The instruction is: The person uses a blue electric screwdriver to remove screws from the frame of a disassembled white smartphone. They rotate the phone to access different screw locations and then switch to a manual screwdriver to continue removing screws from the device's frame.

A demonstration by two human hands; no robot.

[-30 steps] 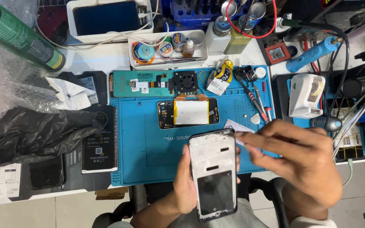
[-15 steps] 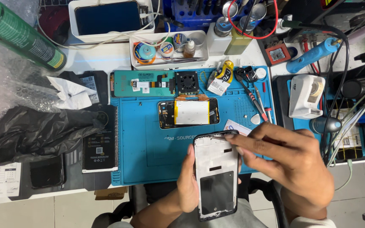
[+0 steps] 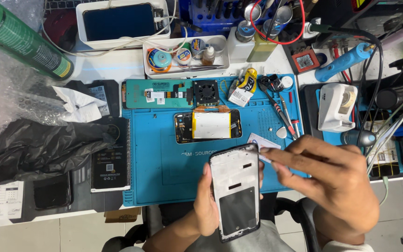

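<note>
Left hand (image 3: 207, 205) is gripping a phone frame (image 3: 235, 191) upright above the blue mat's (image 3: 155, 172) near edge: pale inner face, dark lower rectangle. Right hand (image 3: 332, 182) is pinching its top corner.

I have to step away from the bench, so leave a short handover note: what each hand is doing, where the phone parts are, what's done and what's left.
Left hand grips the phone frame, held upright over the lap.
Right hand pinches at the frame's top right corner; whether it holds a tool is unclear.
Opened phone with white battery lies on the blue mat; screen panel above it.
Done: phone is taken apart.
Left: frame and body remain separate.
</note>
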